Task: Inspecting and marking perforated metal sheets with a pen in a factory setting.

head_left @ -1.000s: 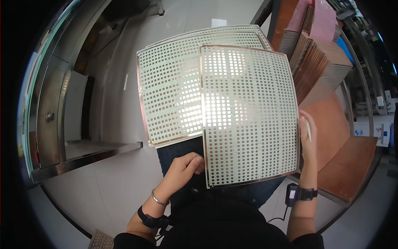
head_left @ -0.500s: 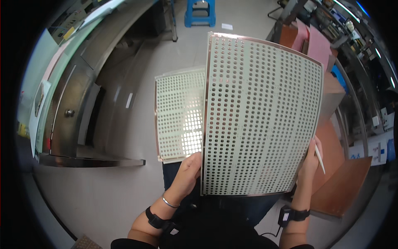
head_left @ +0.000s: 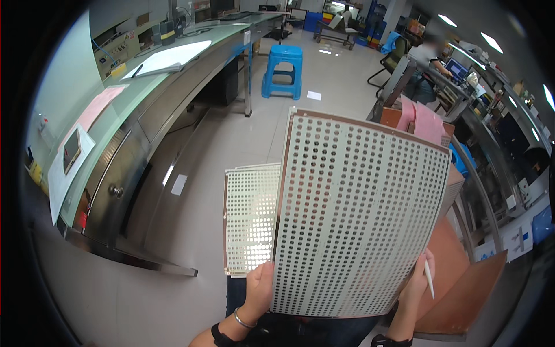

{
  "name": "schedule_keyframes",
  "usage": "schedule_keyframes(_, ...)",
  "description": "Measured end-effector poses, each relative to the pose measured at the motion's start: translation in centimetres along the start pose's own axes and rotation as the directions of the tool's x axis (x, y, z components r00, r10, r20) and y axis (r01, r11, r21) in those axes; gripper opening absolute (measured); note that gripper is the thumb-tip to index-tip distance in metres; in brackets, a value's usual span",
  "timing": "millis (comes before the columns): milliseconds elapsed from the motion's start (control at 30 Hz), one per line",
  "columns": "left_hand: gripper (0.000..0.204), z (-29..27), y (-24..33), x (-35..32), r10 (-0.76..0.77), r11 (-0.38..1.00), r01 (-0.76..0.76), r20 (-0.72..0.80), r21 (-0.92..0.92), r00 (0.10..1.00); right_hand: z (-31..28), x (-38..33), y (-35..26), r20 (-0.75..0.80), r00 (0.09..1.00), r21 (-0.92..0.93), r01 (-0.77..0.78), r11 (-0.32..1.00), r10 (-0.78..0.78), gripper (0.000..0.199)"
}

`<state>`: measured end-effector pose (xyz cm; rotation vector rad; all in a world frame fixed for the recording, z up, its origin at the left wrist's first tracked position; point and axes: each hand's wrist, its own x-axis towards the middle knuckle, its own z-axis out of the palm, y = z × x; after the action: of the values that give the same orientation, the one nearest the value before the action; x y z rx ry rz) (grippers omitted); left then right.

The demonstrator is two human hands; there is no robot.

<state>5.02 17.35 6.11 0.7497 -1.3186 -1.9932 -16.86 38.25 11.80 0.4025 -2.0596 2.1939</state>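
Observation:
A large, pale circuit board panel with rows of dark round pads and a copper border is held up, tilted, before me. My left hand is closed on its left edge near the lower corner, thumb in front. My right hand grips the lower right edge, most of its fingers hidden behind the panel. A white pointed stick also juts from that hand. Partly covered by the held panel, a second shiny panel stands lower left, above my legs.
At the left runs a glass-topped workbench with papers and a metal drawer. A blue stool stands ahead. Brown boards and pink sheets lie at the right. A seated person works at the far right.
The head view has tipped up, so the panel and both hands appear lower and more of the room shows. Both hands keep hold of the panel.

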Motion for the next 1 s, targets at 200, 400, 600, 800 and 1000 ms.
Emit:
schedule_keyframes(200,0.038,-0.7,-0.7,-0.3,0.019,0.999,-0.019,0.019,0.037,1.0,-0.5,-0.7,0.2,-0.023,1.0,-0.028,0.016,0.999,-0.016,0.025)
schedule_keyframes(400,0.038,-0.7,-0.7,-0.5,-0.007,1.0,0.007,0.029,-0.003,1.0,-0.9,-1.1,0.3,-0.021,0.999,-0.063,0.046,0.997,-0.047,0.025)
schedule_keyframes(600,0.041,-1.3,-1.5,-0.7,0.03,1.0,-0.03,0.074,0.008,0.997,-0.9,-1.6,-0.1,-0.01,1.0,-0.004,0.008,1.0,-0.008,0.024)
schedule_keyframes(800,0.044,-2.0,-2.7,-0.1,0.081,0.995,-0.078,0.062,-0.057,0.995,-0.8,-1.9,-0.7,0.014,0.999,0.045,0.052,0.998,-0.052,0.025)
schedule_keyframes(1000,0.045,-1.6,-2.3,0.0,0.037,0.987,-0.031,0.034,-0.158,0.999,-0.5,-2.2,-1.7,0.01,1.0,0.01,0.01,1.0,-0.01,0.026)
